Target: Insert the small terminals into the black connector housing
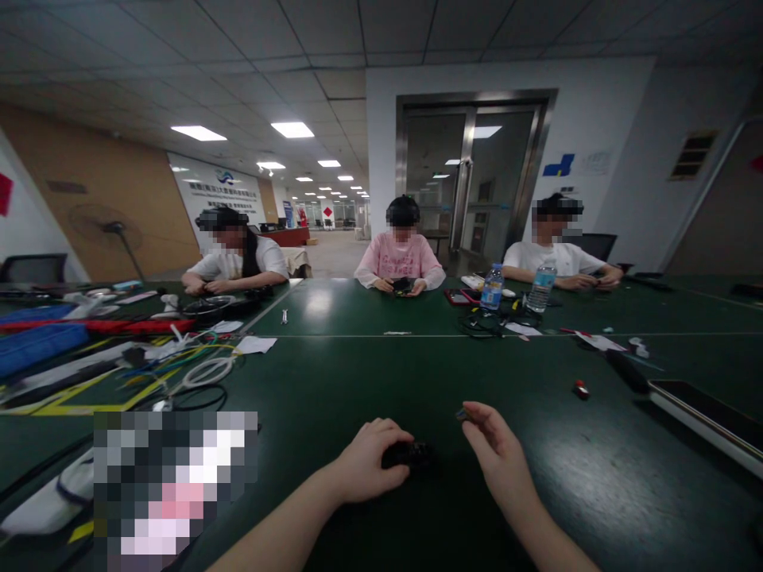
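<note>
My left hand (370, 462) is closed around one end of a small black object (416, 454) low over the green table. Its kind is too dark to make out. To the right, my right hand (492, 441) pinches a tiny bluish-grey piece (461, 414) between thumb and fingertips. A gap separates that piece from the black object.
Cables (206, 373) and a blue tray (41, 348) crowd the green table's (334, 381) left side. A small wrench (284, 316) lies farther back. At right are a small red item (581, 389), a long flat device (709, 417) and water bottles (492, 287). Several people sit opposite.
</note>
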### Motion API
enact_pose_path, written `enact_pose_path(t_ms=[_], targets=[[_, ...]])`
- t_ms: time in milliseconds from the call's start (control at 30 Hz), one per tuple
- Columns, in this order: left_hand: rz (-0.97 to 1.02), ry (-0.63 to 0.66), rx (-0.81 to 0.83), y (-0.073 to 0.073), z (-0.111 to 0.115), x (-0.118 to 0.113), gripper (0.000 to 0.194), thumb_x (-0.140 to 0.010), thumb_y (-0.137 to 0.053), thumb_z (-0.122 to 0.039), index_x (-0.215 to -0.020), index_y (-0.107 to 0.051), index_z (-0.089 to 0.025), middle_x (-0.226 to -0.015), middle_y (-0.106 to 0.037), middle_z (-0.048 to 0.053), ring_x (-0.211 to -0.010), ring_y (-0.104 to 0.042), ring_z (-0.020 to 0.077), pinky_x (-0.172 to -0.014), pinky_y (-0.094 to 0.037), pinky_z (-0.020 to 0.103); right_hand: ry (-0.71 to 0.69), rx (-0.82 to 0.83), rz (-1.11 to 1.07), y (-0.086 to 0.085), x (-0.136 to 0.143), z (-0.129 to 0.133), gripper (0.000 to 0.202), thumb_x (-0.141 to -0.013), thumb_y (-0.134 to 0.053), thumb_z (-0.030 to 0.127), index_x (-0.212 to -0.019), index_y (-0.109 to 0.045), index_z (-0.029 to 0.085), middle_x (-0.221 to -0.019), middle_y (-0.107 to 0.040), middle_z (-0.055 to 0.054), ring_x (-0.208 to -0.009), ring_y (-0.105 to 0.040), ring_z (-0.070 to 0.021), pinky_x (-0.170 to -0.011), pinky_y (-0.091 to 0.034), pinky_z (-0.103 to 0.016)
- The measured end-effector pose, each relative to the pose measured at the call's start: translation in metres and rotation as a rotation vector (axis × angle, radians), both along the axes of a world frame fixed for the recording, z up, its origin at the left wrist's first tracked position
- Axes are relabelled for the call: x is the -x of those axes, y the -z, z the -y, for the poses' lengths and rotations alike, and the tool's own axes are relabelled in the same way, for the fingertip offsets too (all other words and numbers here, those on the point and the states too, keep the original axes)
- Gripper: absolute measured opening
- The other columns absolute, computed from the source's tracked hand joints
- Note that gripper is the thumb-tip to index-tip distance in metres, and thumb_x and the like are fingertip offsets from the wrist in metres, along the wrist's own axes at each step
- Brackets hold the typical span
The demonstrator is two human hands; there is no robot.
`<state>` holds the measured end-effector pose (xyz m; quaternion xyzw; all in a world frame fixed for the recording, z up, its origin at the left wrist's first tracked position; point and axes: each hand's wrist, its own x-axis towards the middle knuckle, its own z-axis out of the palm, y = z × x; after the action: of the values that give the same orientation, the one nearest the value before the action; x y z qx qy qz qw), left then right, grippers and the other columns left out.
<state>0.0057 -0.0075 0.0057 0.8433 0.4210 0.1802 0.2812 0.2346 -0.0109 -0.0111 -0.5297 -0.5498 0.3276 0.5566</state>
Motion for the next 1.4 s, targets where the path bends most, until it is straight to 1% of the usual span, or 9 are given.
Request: enact_pose_path(t_ms=[267,500,600,733,867,1000,1167,1300,1400], targets=[[0.003,0.001,-0.016,0.001,-0.001,0.0,0.038,-0.078,-0.06,-0.029,-0.115,-0.055,-0.026,-0.108,-0.056,0.004,-0.1,-0.05,0.0231,-0.09,-0.039,0.036,-0.08,0.005,0.1,-0.002,0.005,0.005,0.031,-0.074,-0.06,0.035,-0.103,-0.06,0.022,-0.096,-0.067,-0.005,-0.096,-0.061,-0.0237,-0.09,-0.045,-0.041],[-0.024,0.005,-0.008,-0.006,0.001,-0.001,0.036,-0.077,-0.061,-0.028,-0.112,-0.056,-0.027,-0.106,-0.055,0.004,-0.1,-0.05,0.0236,-0.09,-0.04,0.036,-0.217,0.05,0.235,-0.007,0.013,0.013,0.025,-0.075,-0.061,0.034,-0.098,-0.066,0.025,-0.099,-0.067,-0.003,-0.1,-0.06,-0.0231,-0.094,-0.044,-0.042],[-0.029,0.008,-0.013,-0.008,0.002,-0.001,0.036,-0.077,-0.06,-0.029,-0.113,-0.057,-0.027,-0.106,-0.055,0.004,-0.099,-0.05,0.0237,-0.088,-0.041,0.036,-0.281,0.02,0.279,-0.007,0.017,0.016,0.022,-0.075,-0.062,0.03,-0.096,-0.068,0.027,-0.1,-0.067,-0.003,-0.099,-0.06,-0.0234,-0.093,-0.045,-0.041],[-0.018,0.014,-0.037,-0.005,0.001,-0.001,0.036,-0.076,-0.061,-0.029,-0.112,-0.057,-0.026,-0.106,-0.056,0.004,-0.1,-0.051,0.0233,-0.089,-0.04,0.035,-0.344,-0.023,0.415,-0.005,0.021,0.016,0.022,-0.074,-0.062,0.024,-0.094,-0.069,0.031,-0.097,-0.067,-0.002,-0.097,-0.059,-0.0244,-0.089,-0.045,-0.041],[-0.008,0.02,-0.067,0.001,-0.001,-0.001,0.038,-0.075,-0.063,-0.028,-0.113,-0.057,-0.026,-0.106,-0.057,0.004,-0.099,-0.052,0.0225,-0.09,-0.039,0.035,-0.401,-0.028,0.539,-0.007,0.026,0.016,0.024,-0.073,-0.062,0.02,-0.092,-0.069,0.033,-0.092,-0.069,0.0,-0.096,-0.057,-0.0261,-0.089,-0.042,-0.044],[-0.015,0.014,-0.08,0.004,-0.002,-0.001,0.039,-0.074,-0.063,-0.028,-0.112,-0.057,-0.026,-0.105,-0.058,0.003,-0.099,-0.052,0.0226,-0.091,-0.039,0.035,-0.386,-0.052,0.575,-0.009,0.027,0.018,0.026,-0.071,-0.062,0.017,-0.09,-0.07,0.034,-0.095,-0.067,-0.001,-0.097,-0.056,-0.0264,-0.087,-0.043,-0.043],[-0.023,0.023,-0.078,0.002,-0.001,-0.001,0.042,-0.073,-0.064,-0.027,-0.114,-0.056,-0.027,-0.107,-0.058,0.003,-0.1,-0.052,0.0233,-0.09,-0.039,0.035,-0.361,-0.053,0.566,-0.002,0.026,0.018,0.028,-0.07,-0.063,0.017,-0.092,-0.07,0.035,-0.105,-0.065,-0.002,-0.104,-0.054,-0.0282,-0.092,-0.041,-0.046],[-0.038,0.032,-0.085,0.001,-0.001,-0.002,0.038,-0.073,-0.064,-0.026,-0.11,-0.056,-0.026,-0.105,-0.058,0.003,-0.098,-0.052,0.0234,-0.089,-0.039,0.035,-0.355,-0.021,0.526,0.001,0.023,0.018,0.043,-0.067,-0.065,0.016,-0.104,-0.066,0.037,-0.115,-0.062,-0.001,-0.111,-0.052,-0.0289,-0.097,-0.038,-0.048],[-0.002,0.027,-0.073,0.0,-0.001,-0.002,0.033,-0.074,-0.063,-0.025,-0.107,-0.057,-0.025,-0.102,-0.059,0.002,-0.097,-0.053,0.0221,-0.09,-0.038,0.035,-0.364,-0.002,0.497,0.001,0.022,0.018,0.047,-0.069,-0.064,0.018,-0.112,-0.061,0.037,-0.116,-0.063,-0.001,-0.111,-0.053,-0.0278,-0.099,-0.037,-0.048]])
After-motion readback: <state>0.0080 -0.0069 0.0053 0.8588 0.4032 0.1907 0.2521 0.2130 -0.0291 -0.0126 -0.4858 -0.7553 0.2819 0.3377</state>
